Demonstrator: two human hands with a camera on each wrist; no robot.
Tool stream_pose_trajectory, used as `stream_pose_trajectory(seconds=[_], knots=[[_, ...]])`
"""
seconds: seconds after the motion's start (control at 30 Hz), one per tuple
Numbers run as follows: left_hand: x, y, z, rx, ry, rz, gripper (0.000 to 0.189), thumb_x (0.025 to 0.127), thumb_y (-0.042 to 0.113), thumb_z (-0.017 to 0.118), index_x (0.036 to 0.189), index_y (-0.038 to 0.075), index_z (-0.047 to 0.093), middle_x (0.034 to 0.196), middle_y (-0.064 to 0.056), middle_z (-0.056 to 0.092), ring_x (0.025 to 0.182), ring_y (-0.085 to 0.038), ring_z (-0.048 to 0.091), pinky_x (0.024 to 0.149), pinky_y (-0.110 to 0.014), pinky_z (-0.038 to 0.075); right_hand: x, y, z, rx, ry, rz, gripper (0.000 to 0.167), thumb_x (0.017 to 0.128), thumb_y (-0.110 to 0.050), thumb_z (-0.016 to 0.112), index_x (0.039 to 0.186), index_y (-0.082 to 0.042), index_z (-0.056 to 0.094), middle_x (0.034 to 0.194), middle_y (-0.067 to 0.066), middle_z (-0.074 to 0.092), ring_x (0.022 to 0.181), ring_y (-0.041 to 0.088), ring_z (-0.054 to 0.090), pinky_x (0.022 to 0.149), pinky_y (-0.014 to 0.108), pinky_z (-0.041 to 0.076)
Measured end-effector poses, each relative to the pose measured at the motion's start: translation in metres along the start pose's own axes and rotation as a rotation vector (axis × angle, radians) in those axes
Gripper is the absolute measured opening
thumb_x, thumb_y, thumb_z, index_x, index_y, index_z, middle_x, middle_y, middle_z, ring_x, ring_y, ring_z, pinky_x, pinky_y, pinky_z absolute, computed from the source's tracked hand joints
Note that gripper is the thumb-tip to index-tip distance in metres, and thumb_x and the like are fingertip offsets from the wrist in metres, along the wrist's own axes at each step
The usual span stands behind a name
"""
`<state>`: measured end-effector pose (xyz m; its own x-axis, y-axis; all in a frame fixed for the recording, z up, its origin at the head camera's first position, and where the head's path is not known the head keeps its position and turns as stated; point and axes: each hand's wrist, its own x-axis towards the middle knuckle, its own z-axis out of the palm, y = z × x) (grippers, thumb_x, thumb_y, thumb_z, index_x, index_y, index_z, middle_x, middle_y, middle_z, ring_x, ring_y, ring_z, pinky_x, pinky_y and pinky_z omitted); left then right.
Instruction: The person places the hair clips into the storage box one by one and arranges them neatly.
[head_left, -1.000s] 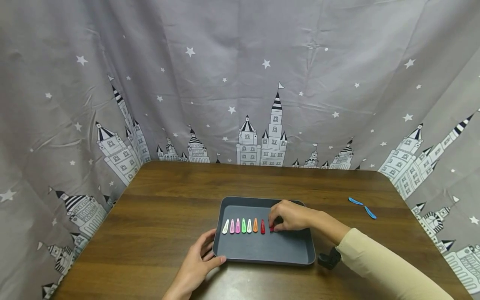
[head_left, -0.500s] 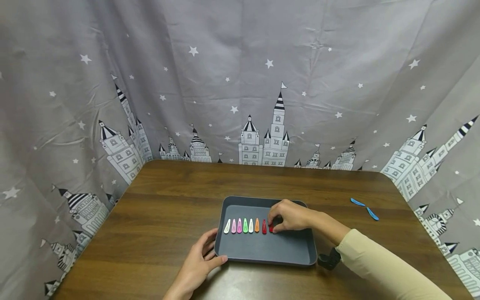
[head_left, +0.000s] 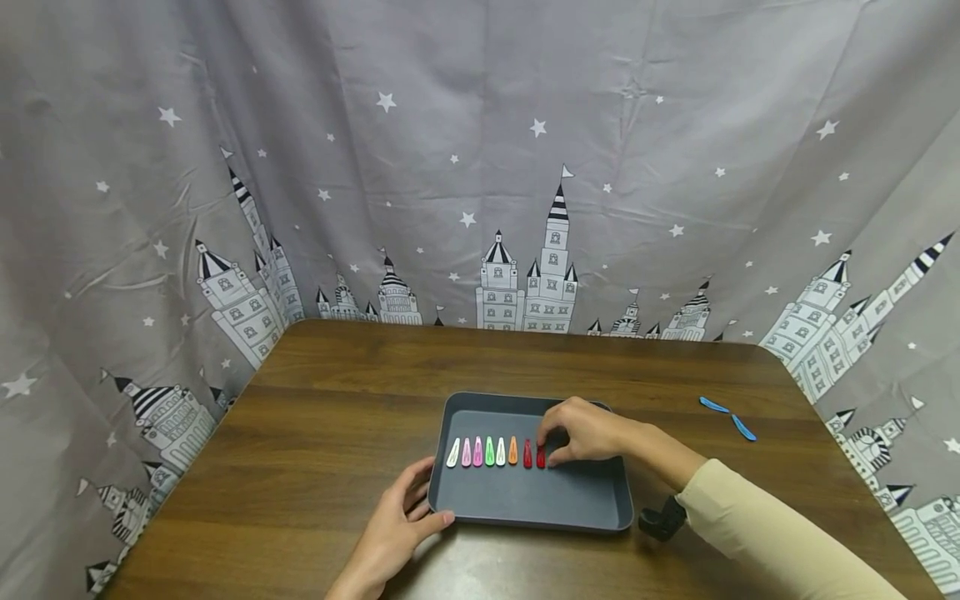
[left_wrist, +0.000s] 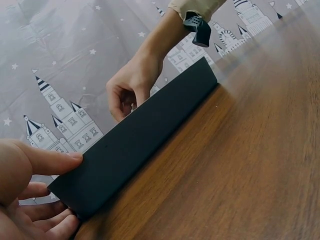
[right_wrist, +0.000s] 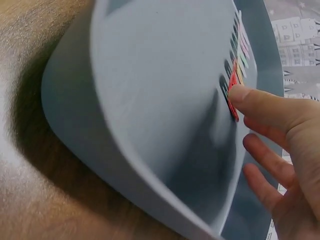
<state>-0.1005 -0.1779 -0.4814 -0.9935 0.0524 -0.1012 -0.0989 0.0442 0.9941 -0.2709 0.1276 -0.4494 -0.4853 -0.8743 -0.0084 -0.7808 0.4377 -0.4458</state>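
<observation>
A grey tray (head_left: 525, 508) holds a row of hair clips: a white clip (head_left: 453, 452) at the left end, then pinks, green, white, orange and two reds. My left hand (head_left: 392, 521) grips the tray's near left corner, thumb on the front wall and fingers around the left side. In the left wrist view, its thumb (left_wrist: 70, 159) touches the wall's upper edge. Over the row's right end, my right hand (head_left: 581, 432) has its index finger at the top of the last red hair clip (head_left: 540, 457), the thumb just beside it. That clip lies on the tray floor.
Two blue hair clips (head_left: 742, 427) lie on the wooden table (head_left: 360, 367), right of the tray. A grey curtain (head_left: 420, 167) printed with castles and stars hangs behind the table. A black camera mount (head_left: 662, 521) sits at my right wrist.
The right thumb has eased slightly away from the last red hair clip, which now shows more fully and sits nearer the other red one. The left hand stays at the tray corner.
</observation>
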Motion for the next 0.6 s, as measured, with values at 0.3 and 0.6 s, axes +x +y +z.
stream_pose_trajectory(seconds=[0.3,0.6], knots=[[-0.001,0.002,0.001,0.006,0.004,-0.001,0.078,0.083,-0.006,0.081,0.151,-0.003,0.043,0.15,-0.032,0.045,0.137,-0.047,0.046,0.104,-0.039,0.052,-0.01,0.003,-0.012,0.015,0.06,-0.005,0.022,0.083,-0.016,0.089,0.101,-0.009,0.078,0.101,-0.007,0.073,0.095,0.01,0.067,0.088,0.033,0.059],[0.0,0.001,0.001,0.014,0.014,-0.015,0.079,0.083,-0.006,0.082,0.151,-0.002,0.043,0.15,-0.032,0.045,0.136,-0.047,0.048,0.102,-0.039,0.054,-0.027,0.008,-0.034,0.016,0.111,0.026,0.021,0.084,-0.01,0.087,0.102,-0.005,0.077,0.101,-0.002,0.073,0.094,0.021,0.069,0.084,0.04,0.06]])
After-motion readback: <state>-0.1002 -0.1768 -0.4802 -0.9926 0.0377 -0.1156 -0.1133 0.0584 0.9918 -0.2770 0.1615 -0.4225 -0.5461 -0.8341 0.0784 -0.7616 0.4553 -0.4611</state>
